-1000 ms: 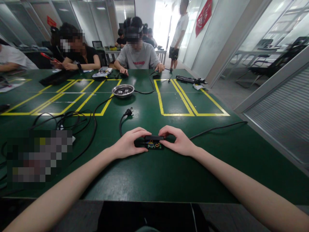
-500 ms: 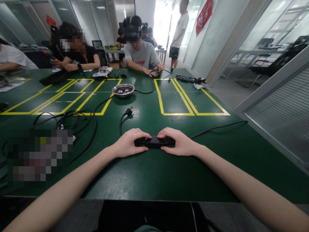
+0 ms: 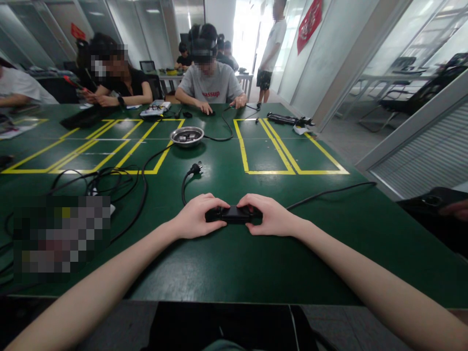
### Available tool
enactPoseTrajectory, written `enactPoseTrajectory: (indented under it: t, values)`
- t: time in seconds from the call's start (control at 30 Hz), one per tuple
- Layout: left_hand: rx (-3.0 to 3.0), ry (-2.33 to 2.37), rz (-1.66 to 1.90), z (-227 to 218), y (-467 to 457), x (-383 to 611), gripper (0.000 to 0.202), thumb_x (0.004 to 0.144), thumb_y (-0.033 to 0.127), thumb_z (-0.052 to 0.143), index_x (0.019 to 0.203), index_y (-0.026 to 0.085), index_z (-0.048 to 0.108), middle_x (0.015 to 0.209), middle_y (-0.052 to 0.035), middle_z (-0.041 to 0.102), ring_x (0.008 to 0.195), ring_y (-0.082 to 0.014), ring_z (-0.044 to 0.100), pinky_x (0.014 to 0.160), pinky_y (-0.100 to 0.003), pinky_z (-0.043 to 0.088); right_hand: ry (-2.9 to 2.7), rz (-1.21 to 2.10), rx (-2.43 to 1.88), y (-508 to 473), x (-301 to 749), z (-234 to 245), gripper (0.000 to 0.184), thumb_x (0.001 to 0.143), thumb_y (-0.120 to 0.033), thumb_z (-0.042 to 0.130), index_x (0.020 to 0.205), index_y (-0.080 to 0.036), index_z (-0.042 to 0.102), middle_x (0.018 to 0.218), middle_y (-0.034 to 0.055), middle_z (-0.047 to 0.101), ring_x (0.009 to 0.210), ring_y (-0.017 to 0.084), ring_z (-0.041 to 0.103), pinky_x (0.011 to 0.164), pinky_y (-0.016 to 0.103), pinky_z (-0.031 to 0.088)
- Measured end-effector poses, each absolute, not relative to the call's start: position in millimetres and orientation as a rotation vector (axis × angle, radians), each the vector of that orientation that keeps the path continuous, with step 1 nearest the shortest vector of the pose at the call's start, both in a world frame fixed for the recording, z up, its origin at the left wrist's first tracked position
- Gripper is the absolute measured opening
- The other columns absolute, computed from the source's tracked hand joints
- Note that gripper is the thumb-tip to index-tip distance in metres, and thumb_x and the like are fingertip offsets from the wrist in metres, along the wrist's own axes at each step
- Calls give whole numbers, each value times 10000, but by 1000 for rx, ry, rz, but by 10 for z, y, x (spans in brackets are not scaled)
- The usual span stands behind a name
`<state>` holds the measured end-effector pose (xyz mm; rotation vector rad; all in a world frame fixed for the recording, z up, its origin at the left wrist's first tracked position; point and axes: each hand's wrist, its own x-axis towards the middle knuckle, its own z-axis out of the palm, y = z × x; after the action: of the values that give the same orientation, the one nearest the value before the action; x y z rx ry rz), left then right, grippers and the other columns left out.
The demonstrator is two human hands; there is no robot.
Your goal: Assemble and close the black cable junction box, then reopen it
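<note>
A black power adapter [image 3: 234, 214] lies low at the table's near middle, between my two hands. My left hand [image 3: 200, 214] curves around its left end, thumb in front and fingers behind. Around the right end my right hand [image 3: 272, 214] has the same hold. A short black cord with a plug [image 3: 196, 169] curls up beyond my left hand, the prongs pointing away to the right. Past my right hand, a black cable [image 3: 331, 192] runs along the green table [image 3: 204, 273] toward its right edge.
A metal bowl [image 3: 187, 137] with small metal parts stands beyond the plug. Coiled black cables [image 3: 120, 183] and a blurred-out item [image 3: 62, 236] lie at left. Yellow tape [image 3: 268, 172] marks the table. Across it sits a co-worker [image 3: 210, 83]; another person's hand [image 3: 457, 209] shows at far right.
My hands stay around the adapter, with only a slight shift. The co-worker opposite has drawn one hand to the left. Someone's hand and a dark item have appeared at the right edge.
</note>
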<state>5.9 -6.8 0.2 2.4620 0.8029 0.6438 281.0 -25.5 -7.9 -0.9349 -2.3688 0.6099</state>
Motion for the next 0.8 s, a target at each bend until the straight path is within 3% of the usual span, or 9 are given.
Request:
enactPoseTrajectory:
  t: [0.2,0.47,0.67,0.8]
  values:
    - [2432,846,713,24,-129,107,295,882,301,710,1159,200,703,930,-38,707,835,-200,649,804,-342,527,-2415,514,-975,-285,2750,-70,521,725,-96,655,1228,-225,608,1091,59,686,932,210,677,805,318,537]
    - [2470,869,693,-11,-112,126,332,827,315,779,1118,204,663,950,-28,716,836,-201,651,766,-319,525,-2428,373,-982,-292,2728,-104,407,854,-99,614,1246,-204,651,1091,85,734,952,221,716,822,323,555]
    - [2668,967,647,-73,-97,187,281,853,187,722,1129,198,668,1006,-52,765,900,-225,687,828,-350,530,-2442,306,-970,-308,2699,-92,395,888,-107,615,1273,-182,665,1085,89,761,923,216,733,798,313,561]
    - [2728,995,610,-52,-103,200,244,849,197,720,1091,192,685,963,-51,771,867,-227,699,823,-357,516,-2451,306,-979,-307,2703,-85,365,912,-134,630,1272,-173,676,1073,94,771,915,215,741,799,312,563]
